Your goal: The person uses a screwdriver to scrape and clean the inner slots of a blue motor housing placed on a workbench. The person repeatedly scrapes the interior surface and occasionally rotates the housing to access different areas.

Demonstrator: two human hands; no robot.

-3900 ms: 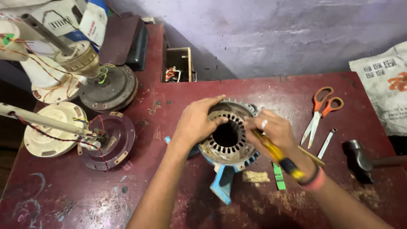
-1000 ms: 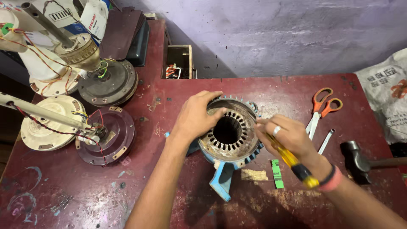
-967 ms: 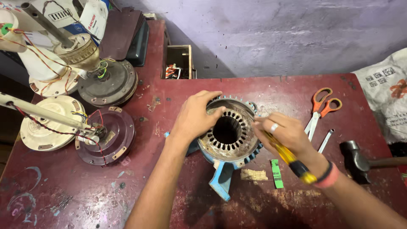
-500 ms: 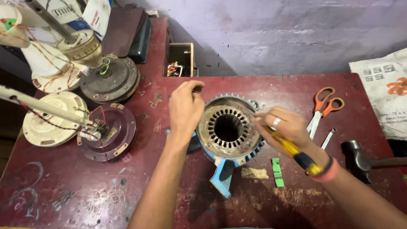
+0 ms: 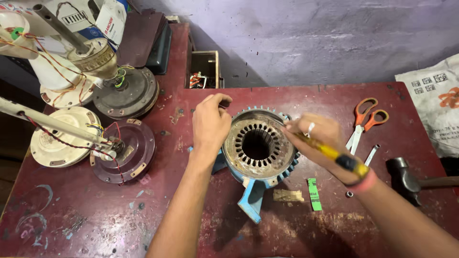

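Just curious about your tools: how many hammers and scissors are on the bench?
2: scissors with orange handles right of the stator; hammer at the right edge. Others may lie outside the view.

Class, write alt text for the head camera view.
A person's right hand holds a yellow-handled screwdriver at the rim of a motor stator on a red table, the left hand beside it; scissors lie right.
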